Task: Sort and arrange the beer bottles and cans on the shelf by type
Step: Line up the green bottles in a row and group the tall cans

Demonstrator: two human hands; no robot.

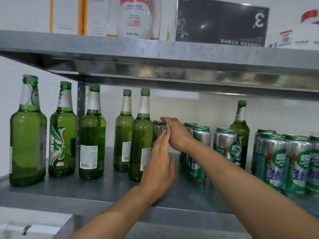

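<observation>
Shelf (69,187): grey metal; everything stands on it.
Bottles (92,135): five, green glass with silver neck foil, along the left half, upright with caps up; their labels face different ways.
Can (159,130): silver with a green rim, upright with its top up, far back just right of the fifth bottle and partly hidden by it.
Left hand (158,166): fingers straight and together, tips at the can's near side, holding nothing.
Right hand (175,133): laid over the can's top and right side; I cannot tell whether it grips.
Cans (274,157): silver and green, upright, clustered at the right.
Lone bottle (240,128): green, upright, behind those cans.
</observation>
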